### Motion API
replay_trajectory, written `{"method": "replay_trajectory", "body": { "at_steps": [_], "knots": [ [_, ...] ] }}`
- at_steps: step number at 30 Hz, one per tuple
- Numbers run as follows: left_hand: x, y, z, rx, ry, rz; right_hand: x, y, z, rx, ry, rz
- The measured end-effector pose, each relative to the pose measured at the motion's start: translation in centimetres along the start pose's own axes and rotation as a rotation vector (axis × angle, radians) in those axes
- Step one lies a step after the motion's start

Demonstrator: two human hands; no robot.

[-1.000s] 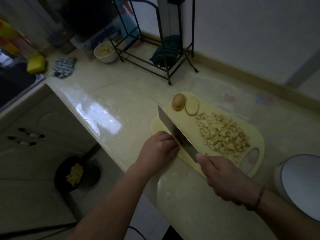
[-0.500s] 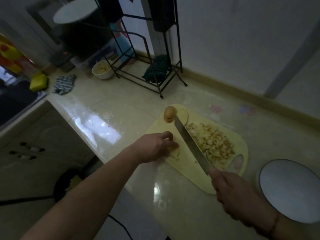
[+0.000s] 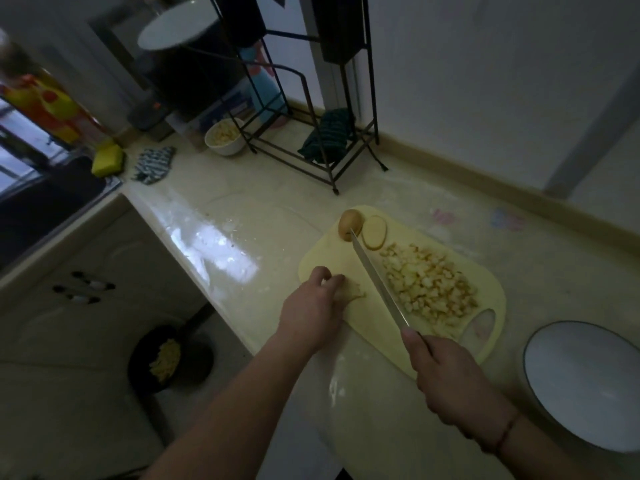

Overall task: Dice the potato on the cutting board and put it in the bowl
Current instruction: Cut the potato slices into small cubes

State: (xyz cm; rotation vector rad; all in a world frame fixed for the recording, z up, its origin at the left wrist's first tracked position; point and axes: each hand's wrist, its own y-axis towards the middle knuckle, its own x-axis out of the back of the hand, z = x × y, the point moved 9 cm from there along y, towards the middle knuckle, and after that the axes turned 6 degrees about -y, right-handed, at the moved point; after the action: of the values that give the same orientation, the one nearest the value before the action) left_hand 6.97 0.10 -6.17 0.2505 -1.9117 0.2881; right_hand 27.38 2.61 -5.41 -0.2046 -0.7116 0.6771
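Pale yellow plastic makes up the cutting board (image 3: 356, 327), which lies on the glossy counter (image 3: 221, 223) with its handle hole toward the near right. The right hand (image 3: 446, 379) is wrapped around the handle of a knife (image 3: 377, 282), index finger laid along the top, and the long blade runs away from it diagonally across the board, its tip reaching the potato end piece (image 3: 349, 221) at the far corner. Just right of that brown stub lies a flat potato slice (image 3: 374, 232). On the right of the blade sits a heap of diced potato (image 3: 429, 285), close to the steel but apart from the gripping fingers. The left hand (image 3: 313, 306) rests on the board's left edge, fingertips curled down on a small pale potato piece (image 3: 353, 293), which lies left of the blade and well short of it. A white bowl (image 3: 581, 382) with a dark rim stands on the counter just right of the board, near the right wrist. Far left on the counter, beside a black wire rack (image 3: 311, 147), a small white bowl (image 3: 225, 138) already holds potato cubes.
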Motion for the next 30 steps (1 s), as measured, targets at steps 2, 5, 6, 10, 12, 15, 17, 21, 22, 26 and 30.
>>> {"method": "replay_trajectory", "body": {
  "at_steps": [2,5,6,10,12,15,17,21,22,26,30],
  "knots": [
    [1.0,-0.2,-0.6,-0.067,0.02,-0.071,0.0,0.0,-0.2,-0.004,-0.013,0.002],
    [1.5,-0.1,-1.5,-0.227,0.031,-0.119,-0.1,-0.2,-0.4,-0.018,-0.022,0.015],
    [1.5,-0.1,-1.7,-0.277,0.054,-0.133,-0.2,-0.3,-0.5,-0.023,-0.023,0.021],
    [1.2,-0.5,-1.5,-0.358,0.036,-0.172,-0.4,-0.6,-0.4,-0.018,-0.027,0.036],
    [1.1,-0.9,-1.2,-0.366,0.017,-0.192,-0.4,-0.6,-0.3,-0.014,-0.019,0.032],
    [1.0,-1.1,-1.2,-0.374,-0.011,-0.197,-0.4,-0.6,-0.2,-0.022,-0.01,0.031],
    [0.6,-1.3,-1.2,-0.407,-0.025,-0.19,-0.4,-0.6,-0.3,-0.022,-0.016,0.032],
    [-0.1,-1.7,-0.9,-0.406,-0.028,-0.17,-0.4,-0.7,-0.6,-0.027,-0.023,0.034],
    [-0.1,-1.7,-0.8,-0.392,-0.036,-0.174,-0.5,-0.7,-0.7,-0.03,-0.02,0.039],
    [0.5,-1.9,-1.0,-0.287,-0.132,-0.222,-0.7,-0.6,-0.8,-0.035,-0.004,0.043],
    [0.4,-1.1,-0.9,-0.173,-0.108,-0.186,-0.5,-0.5,-1.0,-0.043,-0.005,0.048]
  ]
}}
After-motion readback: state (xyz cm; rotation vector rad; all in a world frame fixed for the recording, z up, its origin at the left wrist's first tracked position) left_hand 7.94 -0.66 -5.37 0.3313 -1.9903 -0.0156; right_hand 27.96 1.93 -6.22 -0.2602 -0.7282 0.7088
